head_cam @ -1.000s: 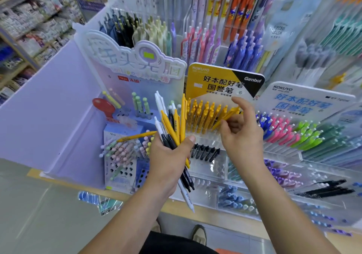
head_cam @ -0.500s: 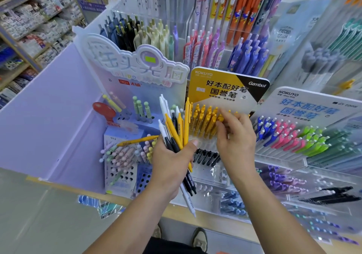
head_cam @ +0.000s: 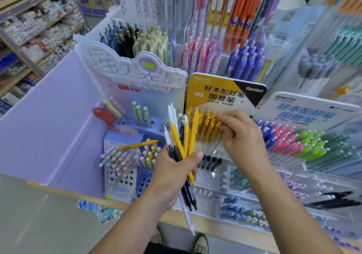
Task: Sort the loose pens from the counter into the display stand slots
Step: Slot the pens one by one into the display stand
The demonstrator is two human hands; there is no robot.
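Observation:
My left hand point(head_cam: 172, 175) grips a fanned bundle of loose pens point(head_cam: 181, 140), yellow, black and white, tips pointing down. My right hand point(head_cam: 241, 136) reaches into the row of yellow pens point(head_cam: 205, 126) standing in the clear display stand point(head_cam: 213, 150) under the yellow Kokuyo sign point(head_cam: 225, 93). Its fingertips touch the yellow pens at the right end of that row; whether a pen is pinched there is hidden by the fingers. One more yellow pen point(head_cam: 138, 145) lies across the pastel pens to the left.
A row of black pens point(head_cam: 210, 162) sits in the slots below the yellow ones. Blue, pink and green pens point(head_cam: 290, 144) fill the stand to the right. A pastel pen rack point(head_cam: 125, 165) and lilac side panel point(head_cam: 49, 126) stand left. Tall hanging pens point(head_cam: 215, 38) rise behind.
My right hand has dropped from holding a yellow pen above the row to pressing its fingers down among the yellow pens. My left hand and its bundle stayed in place.

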